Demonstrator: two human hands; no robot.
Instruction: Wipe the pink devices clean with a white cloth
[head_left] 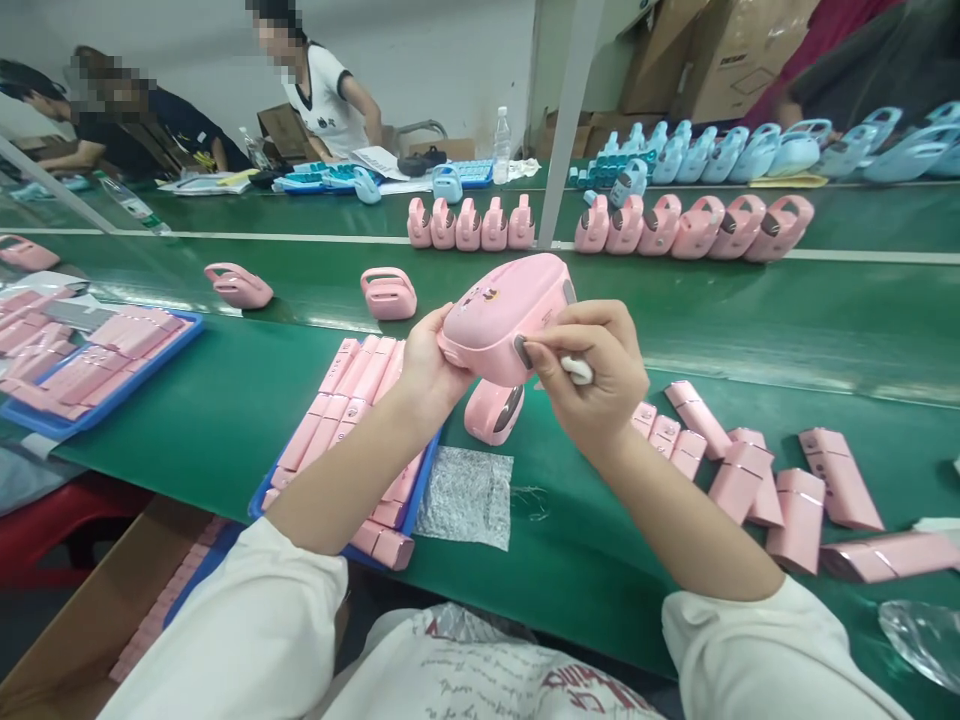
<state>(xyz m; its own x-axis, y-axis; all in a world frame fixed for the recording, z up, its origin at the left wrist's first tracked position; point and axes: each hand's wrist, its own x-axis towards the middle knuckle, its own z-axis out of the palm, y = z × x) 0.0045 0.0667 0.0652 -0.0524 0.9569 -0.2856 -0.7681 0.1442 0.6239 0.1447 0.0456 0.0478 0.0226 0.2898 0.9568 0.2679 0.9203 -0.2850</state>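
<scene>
Nearest: clear plastic film [466, 497] flat on the green bench [225, 420], beside a blue tray [420, 480] of pink rectangular parts.

Mid: left hand [425, 372] cups the pink housing [504, 315] from below, raised above the bench. Right hand [594, 375] pinches a small white piece [577, 371] and presses thumb and forefinger against the housing's dark end. Both hands closed, close together.

Judgement: left hand should brace the shell firmly while the right works square to that end, not skewed.

A second pink unit [493, 411] lies directly beneath. Loose pink bars [750, 480] lie right.

Far: rows of pink units [694, 227] and blue units [750, 152] along the line.
</scene>
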